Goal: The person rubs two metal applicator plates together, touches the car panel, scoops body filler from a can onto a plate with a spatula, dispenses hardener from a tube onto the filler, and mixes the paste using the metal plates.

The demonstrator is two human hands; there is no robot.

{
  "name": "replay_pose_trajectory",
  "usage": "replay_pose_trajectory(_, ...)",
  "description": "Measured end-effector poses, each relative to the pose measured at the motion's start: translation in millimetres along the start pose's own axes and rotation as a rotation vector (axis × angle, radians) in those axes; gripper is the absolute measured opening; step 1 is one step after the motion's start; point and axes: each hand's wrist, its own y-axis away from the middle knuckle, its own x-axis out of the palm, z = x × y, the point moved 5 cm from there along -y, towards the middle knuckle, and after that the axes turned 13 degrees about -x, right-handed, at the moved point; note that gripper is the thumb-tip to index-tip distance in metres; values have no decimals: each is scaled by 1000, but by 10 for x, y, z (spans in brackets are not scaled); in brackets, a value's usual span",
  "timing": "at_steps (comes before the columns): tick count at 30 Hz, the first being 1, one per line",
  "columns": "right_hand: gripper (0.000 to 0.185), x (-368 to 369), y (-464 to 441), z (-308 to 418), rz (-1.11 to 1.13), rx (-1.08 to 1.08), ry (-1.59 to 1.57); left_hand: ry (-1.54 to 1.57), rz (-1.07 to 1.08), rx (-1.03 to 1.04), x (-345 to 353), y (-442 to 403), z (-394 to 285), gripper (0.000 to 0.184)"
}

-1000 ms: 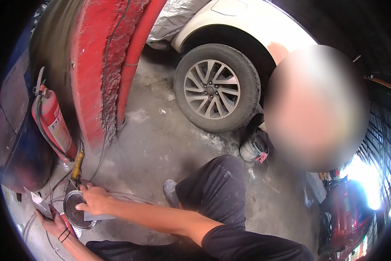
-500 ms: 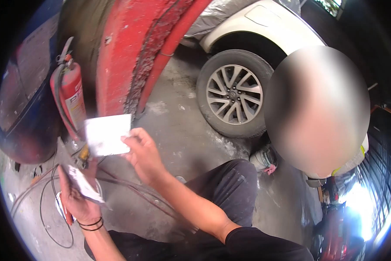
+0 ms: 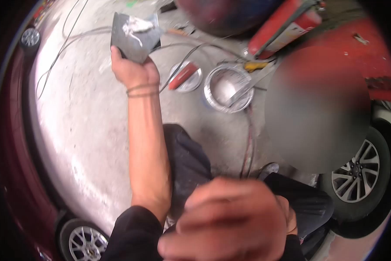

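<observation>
My left hand (image 3: 134, 71), reaching out at the upper left with a dark band on its wrist, grips a dark flat board (image 3: 137, 45). White paste (image 3: 139, 27) is smeared across the board's far part. My right hand (image 3: 230, 222) is very near the camera at the bottom and blurred. Its fingers are curled and close together, and whatever they may hold is hidden. On the floor ahead stands an open tin (image 3: 213, 102) of pale paste with a flat metal scraper (image 3: 241, 92) across its rim. Beside it, a red tube (image 3: 183, 76) rests on a round lid (image 3: 195, 82).
Hoses (image 3: 213, 45) run across the concrete floor (image 3: 91, 117). At the upper right are a red fire extinguisher (image 3: 287, 30) and a red post (image 3: 352, 48). A dark red car (image 3: 13, 152) borders the left side; a car wheel (image 3: 356, 174) stands at right.
My view has swung left and down. The white sheet that my right hand held is out of sight, and that hand has come up close to the camera. My left hand still holds the board.
</observation>
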Motion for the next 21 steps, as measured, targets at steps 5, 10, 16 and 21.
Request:
replay_pose_trajectory(5,10,-4,170,-195,100,41,-285,10,-74,125,-349,-74,-562,45)
replay_pose_trajectory(10,24,263,1003,-1636,-219,757,-47,23,-46,183,-344,256,-945,42)
replay_pose_trajectory(16,49,484,2268,-3880,211,1211,657,121,-47,44,-115,948,-1175,44)
replay_pose_trajectory(21,46,522,2281,-4432,709,1193,891,176,81,57,11,1540,-1411,40)
